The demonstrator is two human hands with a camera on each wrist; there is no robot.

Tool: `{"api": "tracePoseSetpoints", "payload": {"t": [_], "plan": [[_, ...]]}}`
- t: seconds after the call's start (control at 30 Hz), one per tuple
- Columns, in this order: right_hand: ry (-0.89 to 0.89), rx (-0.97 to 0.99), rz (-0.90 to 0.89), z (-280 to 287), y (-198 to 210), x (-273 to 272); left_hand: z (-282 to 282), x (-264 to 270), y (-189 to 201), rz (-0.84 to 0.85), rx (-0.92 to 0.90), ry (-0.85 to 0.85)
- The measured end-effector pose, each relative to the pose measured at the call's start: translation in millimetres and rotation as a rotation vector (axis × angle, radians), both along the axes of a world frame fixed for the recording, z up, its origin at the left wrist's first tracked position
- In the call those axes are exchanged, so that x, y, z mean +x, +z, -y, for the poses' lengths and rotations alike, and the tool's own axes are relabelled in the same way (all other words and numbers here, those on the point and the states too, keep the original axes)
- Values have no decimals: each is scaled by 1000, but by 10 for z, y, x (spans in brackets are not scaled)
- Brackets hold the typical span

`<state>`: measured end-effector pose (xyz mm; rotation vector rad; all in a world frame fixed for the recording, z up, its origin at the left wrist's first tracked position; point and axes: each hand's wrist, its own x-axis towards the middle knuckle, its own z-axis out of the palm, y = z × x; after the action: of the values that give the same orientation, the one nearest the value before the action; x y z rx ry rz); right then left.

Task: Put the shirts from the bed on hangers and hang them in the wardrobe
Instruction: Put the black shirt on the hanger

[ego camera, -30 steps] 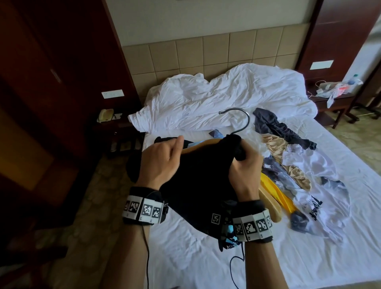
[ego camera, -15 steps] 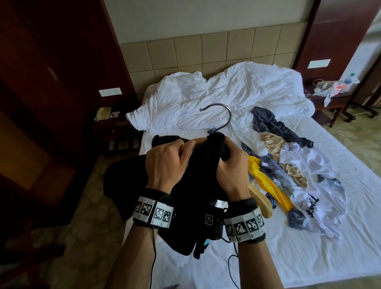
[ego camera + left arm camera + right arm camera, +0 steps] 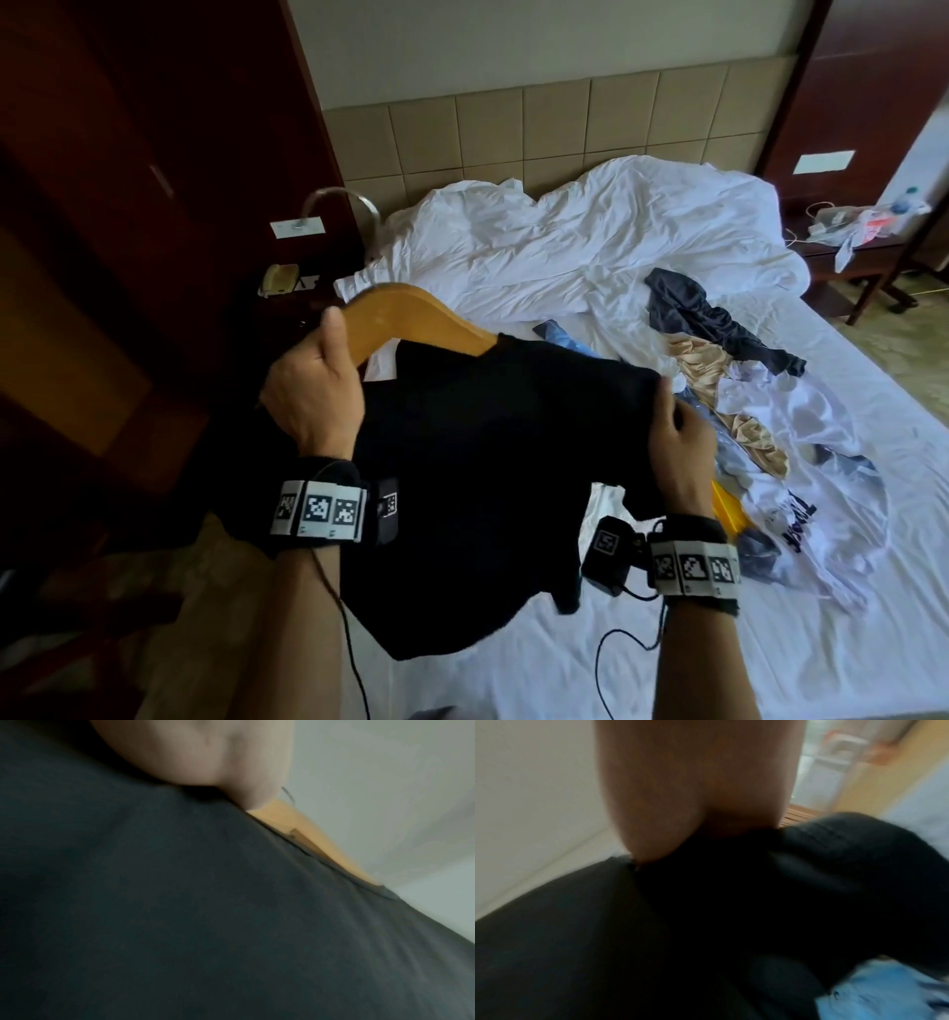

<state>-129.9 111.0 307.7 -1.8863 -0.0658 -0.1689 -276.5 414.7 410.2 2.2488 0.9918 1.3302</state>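
Observation:
A black shirt hangs between my hands over the bed's left edge, part way onto a wooden hanger. My left hand grips the hanger's bare left arm, thumb on top. The hanger's metal hook points up to the left. The hanger's right arm is hidden inside the shirt. My right hand grips the shirt's right shoulder. In the left wrist view the black shirt covers the hanger. The right wrist view is blurred, with the black shirt bunched under my hand.
More clothes lie on the white bed to the right: a white printed shirt, a dark garment, a beige one and a yellow piece. A crumpled duvet lies by the headboard. Dark wooden furniture stands left.
My hands have spread apart. The left hand pulled the hanger out to the left, baring its wooden arm, and the right hand drew the shirt's shoulder to the right. The view swung left.

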Motion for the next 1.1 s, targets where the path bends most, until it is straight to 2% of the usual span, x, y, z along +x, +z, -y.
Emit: {"api": "tracePoseSetpoints", "payload": {"t": [0.1, 0.17, 0.27, 0.33, 0.47, 0.57, 0.63, 0.67, 0.93, 1.0, 1.1], "plan": [[-194, 60, -79, 144, -142, -3, -154, -97, 3, 100, -111, 7], [-237, 47, -121, 172, -193, -2, -202, -134, 1, 116, -108, -22], [-148, 12, -184, 125, -180, 45, -171, -128, -4, 58, -58, -67], [-91, -21, -81, 38, -81, 74, -108, -92, -14, 10, -18, -88], [94, -25, 241, -201, 307, -61, 73, 16, -33, -64, 33, -143], [203, -224, 271, -406, 538, -275, 207, 94, -28, -80, 49, -191], [180, -405, 212, -499, 607, -394, 256, 117, -10, -77, 74, -210], [153, -433, 198, -518, 608, -424, 267, 115, -5, -73, 93, -225], [-7, -367, 395, -331, 301, -299, 337, 170, -88, -28, 70, -273], [19, -349, 397, -262, 235, -243, 341, 184, -105, -21, 69, -280], [148, -434, 283, -212, 267, -152, 378, 233, -118, -57, 88, -286]]}}
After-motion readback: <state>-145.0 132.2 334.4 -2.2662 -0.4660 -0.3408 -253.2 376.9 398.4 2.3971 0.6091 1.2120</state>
